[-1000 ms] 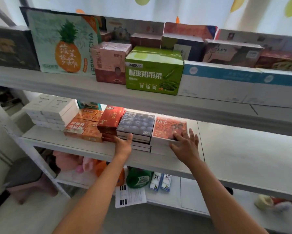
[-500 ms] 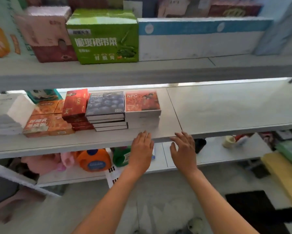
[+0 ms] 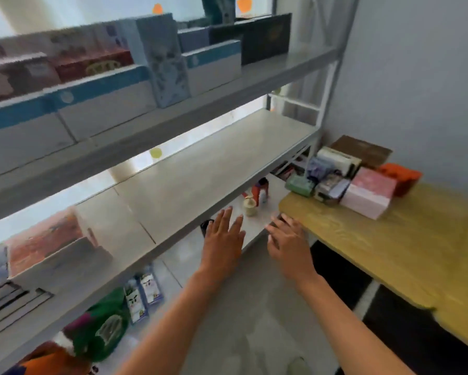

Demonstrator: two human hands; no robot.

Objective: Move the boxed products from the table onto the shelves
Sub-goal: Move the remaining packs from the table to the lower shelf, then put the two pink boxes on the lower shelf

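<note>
While both hands are held out with fingers spread and nothing in them, the left hand [image 3: 223,236] and the right hand [image 3: 288,238] hover side by side, palms down, in front of the edge of the grey metal middle shelf [image 3: 200,169]. The remaining boxed products lie forward and to the right of the hands, clustered at the far end of the yellow wood-grain tabletop [image 3: 406,247] against the wall; the right hand, just beside the near corner of that tabletop, is judged the nearer one for the next pick. The cluster numbers roughly seven boxes, though blur makes the count uncertain: a pale pink rectangular carton [image 3: 369,193] at the front, its long axis running away from the viewer towards the wall, an orange box [image 3: 402,175] behind it, a brown flat box [image 3: 363,150], a white box [image 3: 338,159], a bluish-purple box [image 3: 318,166], a small green box [image 3: 300,184] and a dark patterned box [image 3: 331,186]. On the middle shelf, at far left, one white carton with an orange printed top [image 3: 48,244] already stands, well apart from the hands; most of that shelf to its right is bare.
</note>
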